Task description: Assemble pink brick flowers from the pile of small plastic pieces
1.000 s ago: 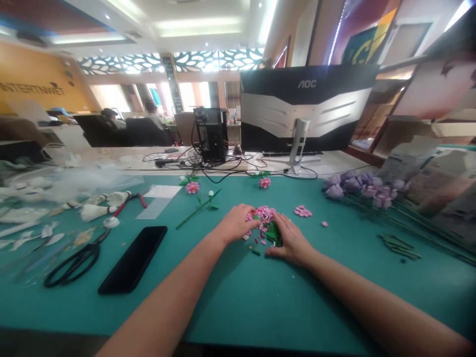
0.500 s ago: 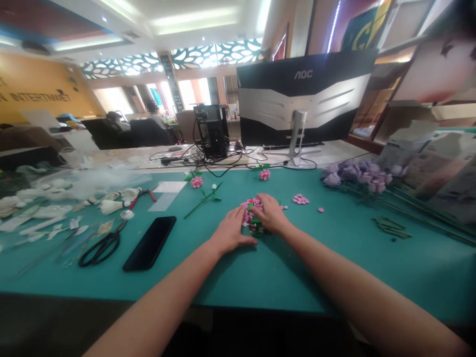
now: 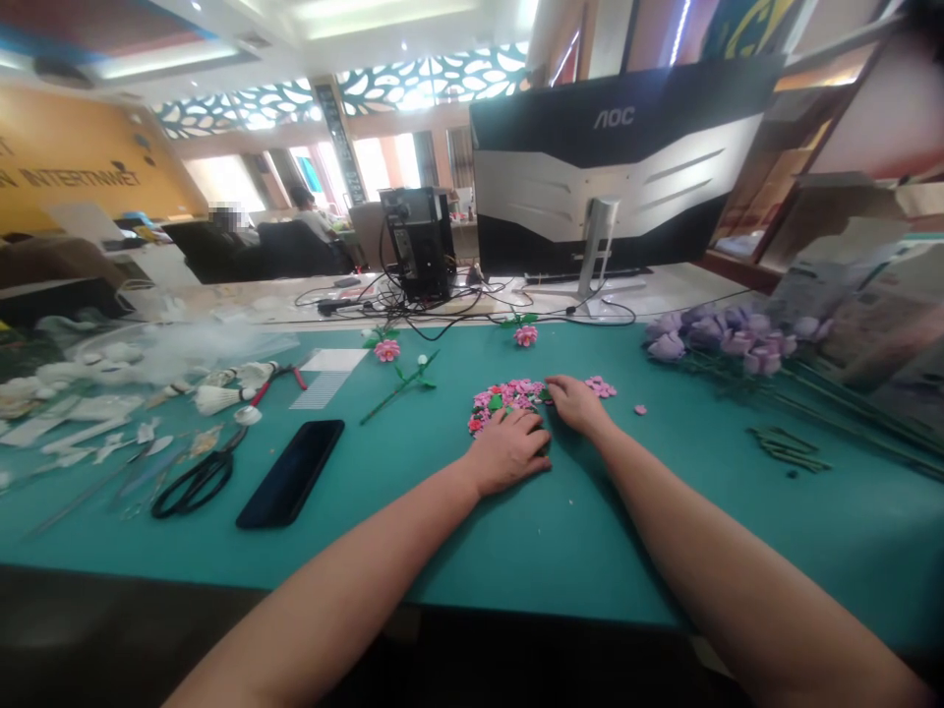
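In the head view, the left hand (image 3: 508, 452) is laid flat and open, palm down, over the near edge of a loose heap of pink and green plastic brick pieces (image 3: 507, 404), and nothing is seen gripped by it (whether a piece lies under the palm cannot be told). The right hand (image 3: 579, 405) is held open with its fingers (image 3: 557, 389) relaxed, at the heap's right end, and has hold of nothing. The heap is placed on a teal cutting mat (image 3: 664, 551), between a cluster of small pink pieces (image 3: 601, 387) to the right and a green-stemmed brick flower (image 3: 402, 386) to the left. A black smartphone (image 3: 291, 474) and black-handled scissors (image 3: 193, 485) are laid further left. Purple brick roses (image 3: 712, 334) are gathered at the right, beyond loose green stems (image 3: 786, 450). An AOC monitor (image 3: 612, 167) and a computer tower (image 3: 420, 241) are positioned behind the mat.
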Demonstrator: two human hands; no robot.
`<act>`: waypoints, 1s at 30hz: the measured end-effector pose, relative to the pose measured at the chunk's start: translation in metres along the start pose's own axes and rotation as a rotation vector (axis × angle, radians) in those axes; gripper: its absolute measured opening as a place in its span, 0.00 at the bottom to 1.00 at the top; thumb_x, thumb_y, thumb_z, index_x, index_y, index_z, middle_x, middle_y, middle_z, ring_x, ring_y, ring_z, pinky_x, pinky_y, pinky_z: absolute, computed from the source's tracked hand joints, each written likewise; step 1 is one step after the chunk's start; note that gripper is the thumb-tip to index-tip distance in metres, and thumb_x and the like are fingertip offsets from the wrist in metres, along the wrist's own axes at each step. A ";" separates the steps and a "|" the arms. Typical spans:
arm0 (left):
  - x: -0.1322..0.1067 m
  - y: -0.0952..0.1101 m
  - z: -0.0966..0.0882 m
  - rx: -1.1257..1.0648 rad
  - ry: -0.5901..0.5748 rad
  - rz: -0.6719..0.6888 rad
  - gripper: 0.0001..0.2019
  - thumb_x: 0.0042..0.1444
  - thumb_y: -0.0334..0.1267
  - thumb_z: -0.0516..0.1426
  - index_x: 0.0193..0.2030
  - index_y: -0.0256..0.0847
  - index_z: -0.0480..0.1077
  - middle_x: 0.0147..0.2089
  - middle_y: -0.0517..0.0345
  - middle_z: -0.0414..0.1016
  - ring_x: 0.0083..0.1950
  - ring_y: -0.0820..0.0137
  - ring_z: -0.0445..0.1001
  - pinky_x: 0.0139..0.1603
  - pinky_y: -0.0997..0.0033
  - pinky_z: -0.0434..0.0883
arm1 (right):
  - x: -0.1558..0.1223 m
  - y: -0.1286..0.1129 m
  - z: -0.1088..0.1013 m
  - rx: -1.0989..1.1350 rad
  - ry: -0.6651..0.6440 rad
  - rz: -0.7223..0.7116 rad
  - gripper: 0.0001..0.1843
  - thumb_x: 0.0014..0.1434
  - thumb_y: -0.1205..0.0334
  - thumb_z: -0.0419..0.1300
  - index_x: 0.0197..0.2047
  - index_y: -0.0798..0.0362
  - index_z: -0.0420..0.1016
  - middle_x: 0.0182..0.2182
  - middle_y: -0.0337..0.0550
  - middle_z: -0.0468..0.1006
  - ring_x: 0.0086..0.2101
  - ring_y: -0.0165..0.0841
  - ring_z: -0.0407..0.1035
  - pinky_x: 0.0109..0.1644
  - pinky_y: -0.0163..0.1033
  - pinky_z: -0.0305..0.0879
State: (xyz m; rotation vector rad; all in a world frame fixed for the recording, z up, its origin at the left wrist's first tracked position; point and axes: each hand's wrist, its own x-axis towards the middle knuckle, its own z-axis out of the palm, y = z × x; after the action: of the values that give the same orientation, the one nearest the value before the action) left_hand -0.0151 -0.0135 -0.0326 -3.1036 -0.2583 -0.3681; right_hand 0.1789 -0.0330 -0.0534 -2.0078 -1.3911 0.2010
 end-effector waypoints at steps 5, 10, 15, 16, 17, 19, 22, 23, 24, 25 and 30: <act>-0.021 -0.021 -0.003 -0.024 0.006 -0.013 0.21 0.60 0.42 0.53 0.59 0.42 0.63 0.63 0.46 0.62 0.63 0.59 0.60 0.62 0.56 0.58 | -0.007 -0.003 -0.001 0.006 -0.003 -0.054 0.18 0.63 0.63 0.48 0.51 0.54 0.74 0.50 0.47 0.76 0.51 0.36 0.68 0.57 0.40 0.60; -0.038 -0.035 -0.010 -0.051 0.020 -0.044 0.21 0.60 0.42 0.53 0.60 0.40 0.62 0.61 0.45 0.64 0.62 0.60 0.62 0.62 0.56 0.59 | -0.012 -0.015 -0.008 -0.008 -0.014 -0.144 0.15 0.59 0.65 0.54 0.46 0.51 0.78 0.46 0.47 0.77 0.48 0.40 0.68 0.56 0.42 0.59; -0.045 -0.043 -0.017 -0.068 0.031 -0.121 0.21 0.59 0.45 0.55 0.58 0.43 0.64 0.60 0.48 0.66 0.62 0.59 0.61 0.61 0.56 0.58 | -0.018 -0.029 -0.011 -0.065 -0.192 -0.352 0.11 0.56 0.62 0.59 0.41 0.49 0.80 0.37 0.44 0.78 0.41 0.37 0.69 0.48 0.39 0.61; -0.046 -0.044 -0.018 -0.066 0.025 -0.130 0.21 0.58 0.47 0.55 0.56 0.44 0.66 0.59 0.49 0.67 0.61 0.59 0.62 0.60 0.57 0.58 | -0.020 -0.032 -0.012 -0.077 -0.249 -0.399 0.10 0.55 0.61 0.60 0.40 0.49 0.80 0.36 0.44 0.78 0.40 0.36 0.68 0.47 0.38 0.61; -0.046 -0.045 -0.020 -0.063 0.018 -0.137 0.20 0.58 0.48 0.55 0.54 0.43 0.68 0.58 0.49 0.68 0.61 0.59 0.62 0.60 0.57 0.58 | -0.021 -0.034 -0.013 -0.086 -0.303 -0.437 0.09 0.53 0.61 0.61 0.38 0.49 0.80 0.35 0.43 0.78 0.39 0.36 0.68 0.45 0.37 0.61; -0.045 -0.045 -0.023 -0.058 0.007 -0.150 0.18 0.57 0.51 0.55 0.49 0.43 0.70 0.56 0.50 0.69 0.59 0.59 0.63 0.59 0.58 0.57 | -0.024 -0.037 -0.015 -0.101 -0.377 -0.481 0.07 0.52 0.62 0.62 0.36 0.49 0.80 0.32 0.41 0.78 0.37 0.34 0.68 0.42 0.35 0.60; -0.037 -0.043 -0.026 -0.063 0.011 -0.171 0.20 0.55 0.54 0.56 0.48 0.43 0.70 0.55 0.50 0.70 0.58 0.59 0.63 0.57 0.58 0.57 | -0.026 -0.038 -0.018 -0.112 -0.417 -0.482 0.07 0.53 0.65 0.60 0.35 0.49 0.79 0.31 0.39 0.78 0.34 0.32 0.68 0.39 0.34 0.59; -0.033 -0.042 -0.026 -0.065 0.010 -0.171 0.22 0.54 0.55 0.57 0.49 0.43 0.70 0.55 0.50 0.70 0.58 0.59 0.63 0.56 0.59 0.57 | -0.026 -0.038 -0.019 -0.113 -0.423 -0.473 0.08 0.53 0.67 0.60 0.35 0.49 0.79 0.31 0.39 0.78 0.34 0.32 0.68 0.38 0.33 0.58; -0.029 -0.042 -0.025 -0.064 0.000 -0.165 0.23 0.52 0.55 0.58 0.50 0.44 0.69 0.54 0.50 0.70 0.57 0.59 0.63 0.55 0.59 0.57 | -0.026 -0.038 -0.020 -0.115 -0.425 -0.463 0.09 0.53 0.68 0.60 0.36 0.50 0.78 0.31 0.39 0.78 0.33 0.32 0.68 0.37 0.33 0.58; -0.025 -0.041 -0.025 -0.059 -0.017 -0.154 0.23 0.52 0.55 0.58 0.50 0.44 0.69 0.53 0.51 0.71 0.56 0.59 0.64 0.54 0.59 0.57 | -0.026 -0.038 -0.021 -0.116 -0.424 -0.455 0.10 0.52 0.70 0.59 0.36 0.50 0.78 0.31 0.39 0.79 0.33 0.32 0.68 0.37 0.33 0.58; -0.010 -0.045 -0.022 -0.040 -0.096 -0.125 0.15 0.50 0.52 0.61 0.38 0.44 0.71 0.46 0.56 0.73 0.52 0.60 0.66 0.48 0.61 0.58 | -0.026 -0.037 -0.025 -0.122 -0.423 -0.447 0.12 0.53 0.74 0.56 0.36 0.51 0.78 0.31 0.39 0.79 0.32 0.30 0.68 0.35 0.32 0.57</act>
State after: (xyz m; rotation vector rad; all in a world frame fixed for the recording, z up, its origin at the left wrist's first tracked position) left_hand -0.0374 0.0290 -0.0145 -3.1577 -0.4530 -0.2285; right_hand 0.1512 -0.0594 -0.0186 -1.7509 -2.1247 0.3597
